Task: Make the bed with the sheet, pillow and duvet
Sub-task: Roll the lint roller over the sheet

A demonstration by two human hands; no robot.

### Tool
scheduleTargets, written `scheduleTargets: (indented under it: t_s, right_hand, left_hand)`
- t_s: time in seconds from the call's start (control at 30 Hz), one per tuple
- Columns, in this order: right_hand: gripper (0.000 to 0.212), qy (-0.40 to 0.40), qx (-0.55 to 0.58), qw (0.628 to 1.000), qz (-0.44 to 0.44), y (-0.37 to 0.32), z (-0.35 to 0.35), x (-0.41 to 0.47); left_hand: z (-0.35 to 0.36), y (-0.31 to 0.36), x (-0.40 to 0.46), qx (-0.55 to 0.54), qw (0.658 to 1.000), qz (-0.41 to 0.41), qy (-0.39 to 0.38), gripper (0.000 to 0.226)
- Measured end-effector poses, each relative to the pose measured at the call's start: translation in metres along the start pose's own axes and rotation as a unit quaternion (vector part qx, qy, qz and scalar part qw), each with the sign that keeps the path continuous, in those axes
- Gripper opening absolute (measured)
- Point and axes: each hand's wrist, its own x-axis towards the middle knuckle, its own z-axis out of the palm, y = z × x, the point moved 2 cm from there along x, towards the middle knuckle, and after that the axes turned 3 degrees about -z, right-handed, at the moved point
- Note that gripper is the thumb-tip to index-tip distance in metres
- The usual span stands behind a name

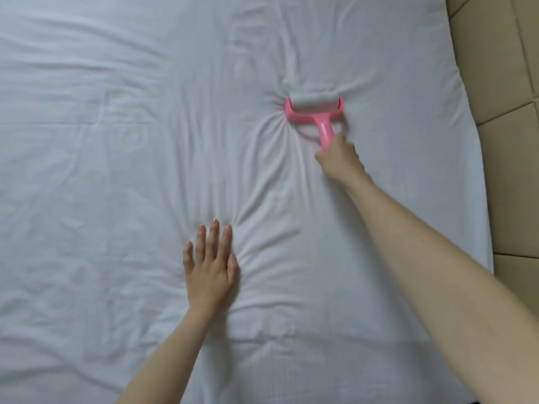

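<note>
A white sheet (116, 126) covers the whole bed and is full of creases. My right hand (338, 158) grips the handle of a pink lint roller (313, 107), whose white roll presses into the sheet right of centre and bunches the cloth around it. My left hand (210, 266) lies flat on the sheet lower down, fingers straight and spread, with folds fanning out from it. No pillow or duvet is in view.
The bed's right edge (478, 199) runs down the right side. Beyond it is a tan padded surface with stitched panels (513, 83).
</note>
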Motion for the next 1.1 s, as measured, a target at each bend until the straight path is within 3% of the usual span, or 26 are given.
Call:
scheduleTargets:
  t_s: [0.23, 0.5, 0.8, 0.97, 1.1]
  right_hand:
    - [0.043, 0.013, 0.000, 1.000, -0.004, -0.007, 0.007, -0.001]
    - [0.032, -0.003, 0.003, 1.000, 0.025, 0.074, 0.060, -0.142]
    - [0.028, -0.077, -0.018, 0.994, 0.081, 0.163, 0.099, -0.314]
    - [0.025, -0.073, -0.031, 0.993, 0.082, 0.157, 0.096, -0.299]
    - [0.043, -0.040, -0.032, 0.997, 0.061, 0.123, 0.085, -0.236]
  left_hand:
    - [-0.002, 0.000, 0.001, -0.010, 1.000, 0.007, 0.014, 0.062]
    - [-0.004, -0.006, -0.008, -0.003, 0.999, 0.035, 0.006, 0.059]
    - [0.017, -0.043, -0.141, 0.010, 0.997, 0.066, -0.028, 0.059]
    - [0.021, -0.047, -0.148, 0.019, 0.996, 0.064, -0.052, 0.060]
    - [0.021, -0.047, -0.147, 0.024, 0.996, 0.069, -0.059, 0.060]
